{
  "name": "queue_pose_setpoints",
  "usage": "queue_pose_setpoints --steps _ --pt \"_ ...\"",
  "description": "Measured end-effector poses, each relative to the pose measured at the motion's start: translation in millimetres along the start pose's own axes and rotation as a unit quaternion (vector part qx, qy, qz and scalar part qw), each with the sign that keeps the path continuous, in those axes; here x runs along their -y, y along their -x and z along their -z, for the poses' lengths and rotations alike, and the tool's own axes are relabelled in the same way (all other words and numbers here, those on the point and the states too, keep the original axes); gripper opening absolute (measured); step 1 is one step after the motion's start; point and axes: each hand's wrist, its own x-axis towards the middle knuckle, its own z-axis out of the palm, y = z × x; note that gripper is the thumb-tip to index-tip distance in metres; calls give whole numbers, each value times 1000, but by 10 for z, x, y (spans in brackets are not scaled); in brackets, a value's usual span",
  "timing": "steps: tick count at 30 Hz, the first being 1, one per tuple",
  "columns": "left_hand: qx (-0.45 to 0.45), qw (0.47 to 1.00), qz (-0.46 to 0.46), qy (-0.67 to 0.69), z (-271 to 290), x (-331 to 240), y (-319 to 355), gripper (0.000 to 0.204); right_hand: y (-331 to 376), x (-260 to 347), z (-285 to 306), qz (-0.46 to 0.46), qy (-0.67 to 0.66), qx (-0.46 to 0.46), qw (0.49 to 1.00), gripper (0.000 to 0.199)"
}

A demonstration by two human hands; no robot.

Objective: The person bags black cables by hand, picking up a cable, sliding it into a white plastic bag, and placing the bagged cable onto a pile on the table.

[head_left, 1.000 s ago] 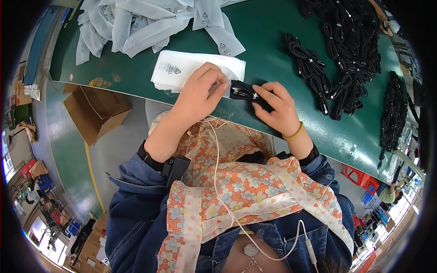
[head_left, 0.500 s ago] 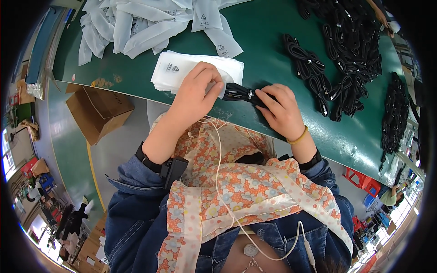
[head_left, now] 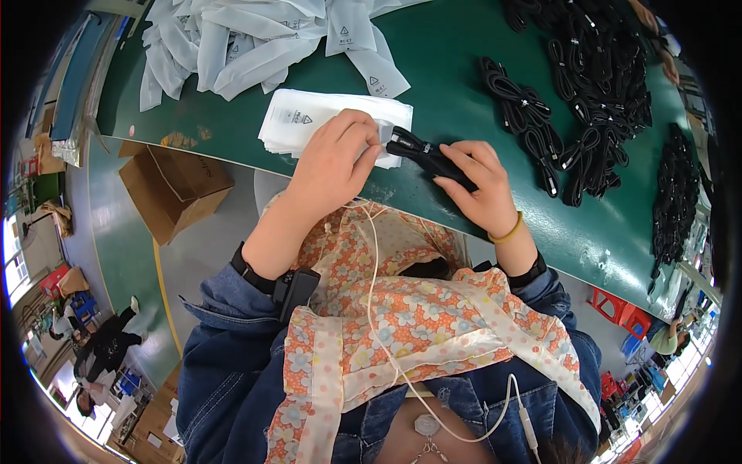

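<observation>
While your left hand (head_left: 338,157) pinches the right end of a white sleeve (head_left: 386,131) beside the stack of sleeves (head_left: 286,127), your right hand (head_left: 481,185) grips a black cable bundle (head_left: 425,155) over the near side of the table (head_left: 444,93), its left end at the sleeve's mouth. It seems best to aim that end squarely, hold the loops compact, and avoid creasing the thin sleeve.
</observation>
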Motion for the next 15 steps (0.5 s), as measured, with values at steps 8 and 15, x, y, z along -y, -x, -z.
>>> queue_pose_setpoints --steps 8,15 --pt "-24 985 94 142 -74 38 12 10 54 -54 57 -296 -327 49 896 25" --pt "-16 992 62 106 -41 3 7 9 45 18 52 -390 -489 39 779 32"
